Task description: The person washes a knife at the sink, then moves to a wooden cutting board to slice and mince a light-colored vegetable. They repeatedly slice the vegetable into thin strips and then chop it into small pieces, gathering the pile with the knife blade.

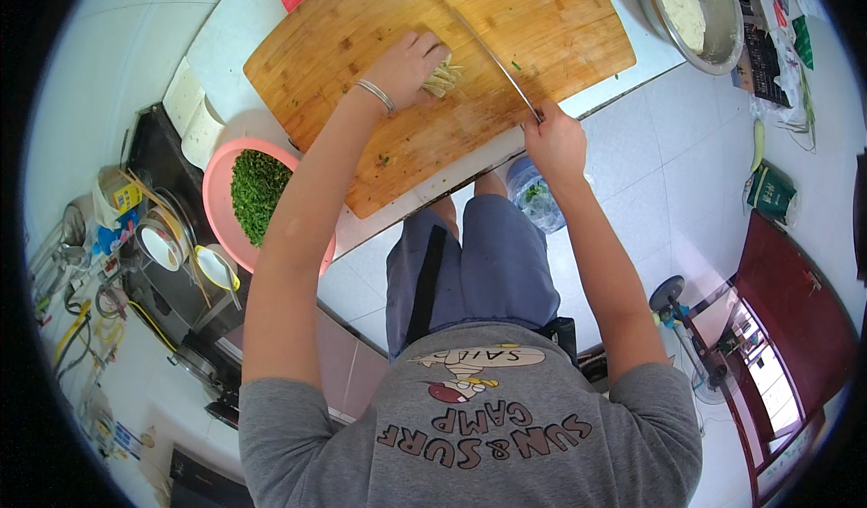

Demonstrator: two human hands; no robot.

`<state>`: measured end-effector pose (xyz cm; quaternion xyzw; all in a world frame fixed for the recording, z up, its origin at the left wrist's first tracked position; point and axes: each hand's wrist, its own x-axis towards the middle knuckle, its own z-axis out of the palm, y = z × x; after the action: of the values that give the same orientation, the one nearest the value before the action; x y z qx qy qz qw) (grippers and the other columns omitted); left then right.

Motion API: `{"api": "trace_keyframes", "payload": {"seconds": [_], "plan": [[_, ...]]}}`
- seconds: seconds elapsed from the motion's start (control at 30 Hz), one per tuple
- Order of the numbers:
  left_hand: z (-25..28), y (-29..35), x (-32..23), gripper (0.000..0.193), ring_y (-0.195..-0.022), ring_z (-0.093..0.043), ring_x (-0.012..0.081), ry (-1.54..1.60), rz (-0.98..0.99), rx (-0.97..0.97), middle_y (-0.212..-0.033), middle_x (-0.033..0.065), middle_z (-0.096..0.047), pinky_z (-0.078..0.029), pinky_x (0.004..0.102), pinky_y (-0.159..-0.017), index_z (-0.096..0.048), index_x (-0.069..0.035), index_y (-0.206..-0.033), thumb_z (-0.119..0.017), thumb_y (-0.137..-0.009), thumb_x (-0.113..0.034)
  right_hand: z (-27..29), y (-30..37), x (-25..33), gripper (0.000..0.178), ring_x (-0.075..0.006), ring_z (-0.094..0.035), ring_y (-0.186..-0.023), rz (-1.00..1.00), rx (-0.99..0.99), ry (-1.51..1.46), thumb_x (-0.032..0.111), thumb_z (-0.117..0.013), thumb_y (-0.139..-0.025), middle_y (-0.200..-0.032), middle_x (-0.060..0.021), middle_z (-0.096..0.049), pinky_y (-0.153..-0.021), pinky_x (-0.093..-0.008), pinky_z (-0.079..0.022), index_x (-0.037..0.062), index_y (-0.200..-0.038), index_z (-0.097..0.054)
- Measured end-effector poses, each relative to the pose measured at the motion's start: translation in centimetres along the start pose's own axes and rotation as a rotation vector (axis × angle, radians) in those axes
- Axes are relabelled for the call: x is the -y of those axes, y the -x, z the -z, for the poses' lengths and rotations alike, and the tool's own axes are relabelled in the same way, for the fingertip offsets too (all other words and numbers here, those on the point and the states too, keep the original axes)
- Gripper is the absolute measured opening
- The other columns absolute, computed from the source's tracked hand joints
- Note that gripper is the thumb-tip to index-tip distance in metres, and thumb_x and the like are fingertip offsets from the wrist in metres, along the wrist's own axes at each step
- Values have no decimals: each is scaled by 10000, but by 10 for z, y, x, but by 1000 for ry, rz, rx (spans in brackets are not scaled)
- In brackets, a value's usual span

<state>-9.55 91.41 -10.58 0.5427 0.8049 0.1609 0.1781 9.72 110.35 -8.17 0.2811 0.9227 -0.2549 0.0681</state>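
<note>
A large wooden cutting board (542, 20) lies on a white counter. My left hand (411, 64), with a bracelet at the wrist, presses down on a small pile of pale sliced vegetable strips (445, 78) near the board's middle. My right hand (553, 138) grips the handle of a long knife (492, 56) whose blade angles up across the board, its edge right beside the strips. Small green bits are scattered on the board.
A pink bowl (217, 192) of chopped greens sits left of the board. A metal bowl (713, 20) with pale batter stands at the far right. Dishes and a stove clutter the left; a plastic bag (533, 196) hangs below the counter edge. White tiled floor lies below.
</note>
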Motion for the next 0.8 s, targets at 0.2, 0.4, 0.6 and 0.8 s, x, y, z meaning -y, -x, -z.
{"api": "trace_keyframes", "payload": {"seconds": [0.2,0.4,0.6,0.8], "plan": [[-28,13,4,431,-985,-511,331,158,115,-173,-1061,125,-533,-452,390,-866,-574,-65,-1061,-754,-674,-128,-2,-7,7,198,-416,-626,-648,-8,25,-31,207,-631,-766,-661,-228,-616,-587,-501,-511,25,-767,-554],[-46,7,-40,468,-924,-519,345,116,472,-498,-983,156,-527,-445,420,-796,-553,-55,-1052,-773,-666,-200,1,-13,12,217,-422,-620,-648,-10,27,-53,206,-634,-767,-670,-239,-617,-578,-501,-506,11,-734,-546],[-39,0,-71,554,-915,-514,352,10,529,-473,-972,159,-516,-436,425,-803,-535,-47,-1099,-786,-646,-242,5,-18,15,213,-428,-618,-656,-29,57,-31,199,-628,-777,-682,-245,-618,-602,-510,-502,1,-752,-557],[-44,8,-39,409,-926,-523,340,63,352,-510,-974,148,-528,-444,411,-809,-548,-45,-1083,-724,-724,-132,-6,-16,21,213,-438,-622,-704,34,106,-122,198,-601,-806,-713,-272,-618,-639,-512,-504,-15,-812,-601]]}}
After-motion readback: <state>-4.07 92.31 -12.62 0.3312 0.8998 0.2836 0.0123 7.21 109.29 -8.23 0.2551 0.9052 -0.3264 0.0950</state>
